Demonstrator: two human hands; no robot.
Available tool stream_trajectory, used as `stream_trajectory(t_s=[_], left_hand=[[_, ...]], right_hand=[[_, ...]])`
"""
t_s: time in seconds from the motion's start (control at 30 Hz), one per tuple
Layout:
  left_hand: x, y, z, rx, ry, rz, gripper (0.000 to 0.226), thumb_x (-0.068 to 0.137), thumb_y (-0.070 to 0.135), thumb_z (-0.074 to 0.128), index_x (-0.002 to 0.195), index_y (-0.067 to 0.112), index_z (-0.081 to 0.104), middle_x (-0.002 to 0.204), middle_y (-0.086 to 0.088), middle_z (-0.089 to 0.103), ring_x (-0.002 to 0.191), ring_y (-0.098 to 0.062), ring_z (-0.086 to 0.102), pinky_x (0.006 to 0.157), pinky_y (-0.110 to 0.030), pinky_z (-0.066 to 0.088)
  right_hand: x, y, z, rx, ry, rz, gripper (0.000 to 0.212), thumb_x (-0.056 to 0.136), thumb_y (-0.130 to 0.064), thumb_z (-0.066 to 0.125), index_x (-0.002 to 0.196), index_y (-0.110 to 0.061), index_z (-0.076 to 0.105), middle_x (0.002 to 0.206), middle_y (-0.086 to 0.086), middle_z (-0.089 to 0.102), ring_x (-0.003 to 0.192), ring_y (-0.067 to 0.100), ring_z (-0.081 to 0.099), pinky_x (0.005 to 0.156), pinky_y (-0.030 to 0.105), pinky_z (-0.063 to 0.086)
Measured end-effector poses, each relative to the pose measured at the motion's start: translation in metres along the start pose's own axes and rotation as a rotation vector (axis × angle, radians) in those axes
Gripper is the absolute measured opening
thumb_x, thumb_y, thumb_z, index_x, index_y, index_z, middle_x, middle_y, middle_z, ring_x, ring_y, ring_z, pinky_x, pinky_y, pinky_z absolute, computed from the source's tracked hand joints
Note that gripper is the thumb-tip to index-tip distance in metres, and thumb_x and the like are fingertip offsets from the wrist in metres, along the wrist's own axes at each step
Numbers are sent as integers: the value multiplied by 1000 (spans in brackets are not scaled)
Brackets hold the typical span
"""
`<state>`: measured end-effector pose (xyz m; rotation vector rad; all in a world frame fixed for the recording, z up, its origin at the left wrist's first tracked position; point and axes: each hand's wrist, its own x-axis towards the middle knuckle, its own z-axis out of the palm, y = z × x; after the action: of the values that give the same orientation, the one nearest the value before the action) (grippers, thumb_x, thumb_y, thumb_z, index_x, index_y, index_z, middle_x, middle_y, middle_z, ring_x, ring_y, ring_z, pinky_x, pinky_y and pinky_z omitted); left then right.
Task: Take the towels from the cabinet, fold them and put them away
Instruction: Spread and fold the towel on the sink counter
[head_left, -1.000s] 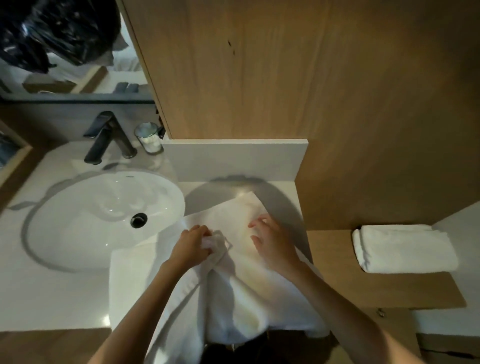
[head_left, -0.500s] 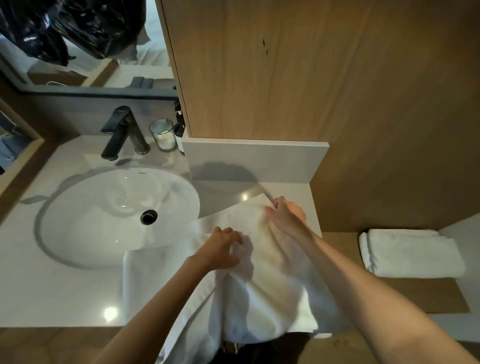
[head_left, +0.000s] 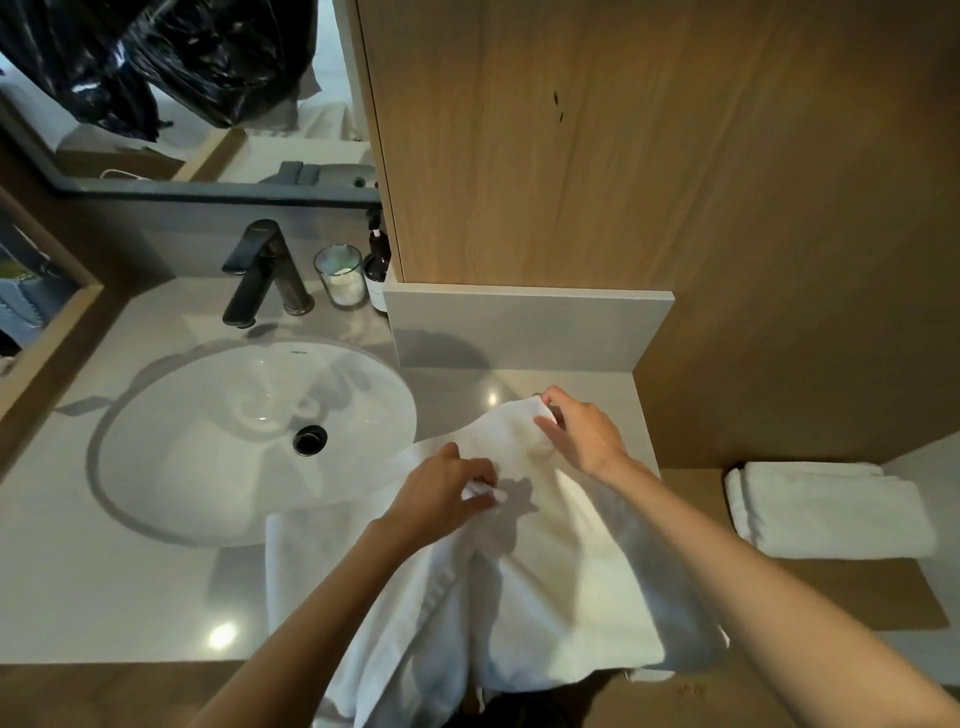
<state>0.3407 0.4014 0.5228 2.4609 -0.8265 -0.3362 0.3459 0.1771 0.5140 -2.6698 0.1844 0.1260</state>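
Head camera looks down on a grey bench (head_left: 130, 587) with a round white sink (head_left: 218, 441) set into it. A white towel (head_left: 545, 582) lies spread over the bench just right of the sink, its near edge hanging over the front of the bench and its left part draped in loose folds. The left hand (head_left: 441, 493) sits on the middle of the towel with fingers curled, pinching a small bunch of the cloth between thumb and fingertips. The right hand (head_left: 582, 431) is at the towel's far corner, close to the low grey upstand (head_left: 519, 327); its thumb and fingers are bent round the edge of the cloth there, holding that corner slightly raised off the bench. Both forearms reach in from the bottom of the view.

To the right, on a lower wooden shelf (head_left: 857, 592), a second white towel, the folded towel (head_left: 826, 512), lies flat, well apart from the one being handled. A tall wooden cabinet panel (head_left: 623, 156) rises behind the upstand. Behind the sink stand a dark faucet (head_left: 260, 275), a clear glass (head_left: 340, 275) and a dark pump bottle (head_left: 376, 270), side by side. A mirror (head_left: 208, 104) above them reflects something black and glossy.
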Motion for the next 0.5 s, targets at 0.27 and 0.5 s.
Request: stream_trajectory(t_s=[0.27, 0.5], left_hand=[[-20, 31, -53, -594, 110, 18, 15, 79, 22, 78, 74, 25, 64, 70, 15, 63, 62, 1, 51, 64, -15, 40], [-40, 69, -52, -954, 263, -80, 12, 81, 12, 76, 80, 4, 66, 67, 5, 66, 61, -6, 57, 63, -18, 46]], right_hand=[[-68, -46, -48, 288, 209, -162, 8, 95, -36, 57, 89, -32, 53, 70, -9, 61, 53, 9, 55, 58, 28, 44], [-131, -92, -58, 528, 254, -123, 9, 96, -35, 56, 92, -29, 61, 72, -7, 68, 46, 12, 58, 48, 28, 45]])
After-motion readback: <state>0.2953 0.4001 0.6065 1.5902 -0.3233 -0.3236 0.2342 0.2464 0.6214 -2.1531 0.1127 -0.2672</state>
